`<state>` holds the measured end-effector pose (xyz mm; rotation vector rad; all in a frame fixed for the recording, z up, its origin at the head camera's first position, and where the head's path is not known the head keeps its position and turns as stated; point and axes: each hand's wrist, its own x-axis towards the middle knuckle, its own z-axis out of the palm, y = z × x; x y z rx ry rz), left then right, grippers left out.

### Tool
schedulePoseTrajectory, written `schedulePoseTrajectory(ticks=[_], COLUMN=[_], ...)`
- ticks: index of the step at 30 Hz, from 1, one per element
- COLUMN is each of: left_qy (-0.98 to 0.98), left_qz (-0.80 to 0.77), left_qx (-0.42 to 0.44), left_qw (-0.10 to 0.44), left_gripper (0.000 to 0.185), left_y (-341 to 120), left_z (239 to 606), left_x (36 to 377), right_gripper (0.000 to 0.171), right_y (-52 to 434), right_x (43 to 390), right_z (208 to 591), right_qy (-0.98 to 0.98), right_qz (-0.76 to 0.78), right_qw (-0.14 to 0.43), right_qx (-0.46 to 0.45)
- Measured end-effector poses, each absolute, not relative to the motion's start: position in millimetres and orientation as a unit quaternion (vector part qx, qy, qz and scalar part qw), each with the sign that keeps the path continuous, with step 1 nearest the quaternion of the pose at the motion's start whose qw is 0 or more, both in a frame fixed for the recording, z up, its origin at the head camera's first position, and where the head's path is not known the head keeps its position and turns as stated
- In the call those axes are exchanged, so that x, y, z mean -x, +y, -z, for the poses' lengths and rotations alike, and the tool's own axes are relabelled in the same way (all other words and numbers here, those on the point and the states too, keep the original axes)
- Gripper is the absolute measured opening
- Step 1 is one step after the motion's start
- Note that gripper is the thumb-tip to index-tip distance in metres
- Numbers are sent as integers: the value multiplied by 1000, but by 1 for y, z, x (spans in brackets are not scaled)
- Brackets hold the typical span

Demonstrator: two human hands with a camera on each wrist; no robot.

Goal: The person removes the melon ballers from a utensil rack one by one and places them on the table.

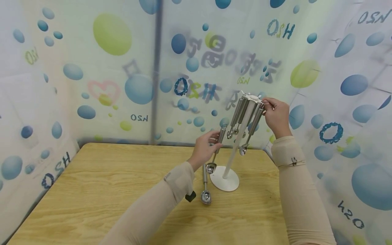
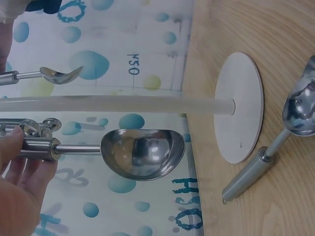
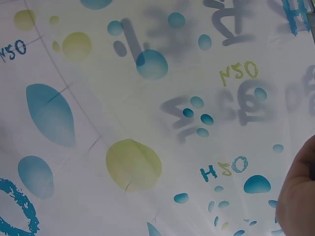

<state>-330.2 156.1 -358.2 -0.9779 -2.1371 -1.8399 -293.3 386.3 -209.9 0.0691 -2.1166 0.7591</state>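
My left hand point(image 1: 202, 148) holds a steel ice cream scoop point(image 2: 142, 155) by its handle, bowl downward, just left of a white utensil stand point(image 1: 234, 153). The scoop's bowl hangs above the table, apart from the pole in the left wrist view. At the stand's top, my right hand point(image 1: 278, 114) pinches the rim by a hook on the right side. Several steel-handled utensils point(image 1: 235, 117) hang from the hooks, among them a scoop point(image 1: 243, 149) below my right hand. Only part of that hand shows in the right wrist view; its fingertips are outside that frame.
Another steel scoop point(image 1: 206, 196) lies on the wooden table point(image 1: 122, 190), beside the stand's round white base point(image 1: 225, 183). A curtain point(image 1: 137, 51) with blue and green spots hangs behind the table and along both sides.
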Motion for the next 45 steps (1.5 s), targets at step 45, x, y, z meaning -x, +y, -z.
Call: schedulePoseTrajectory(ticks=[45], left_qy=[-751], left_qz=[593], left_qx=[287], left_qw=[54], left_gripper=[43], left_y=[113], left_z=[397], left_x=[340], right_gripper=[25], right_y=[386], right_x=[295], right_z=[210], right_qy=[-848], right_qz=[-296], right_qw=[437], right_qx=[-33])
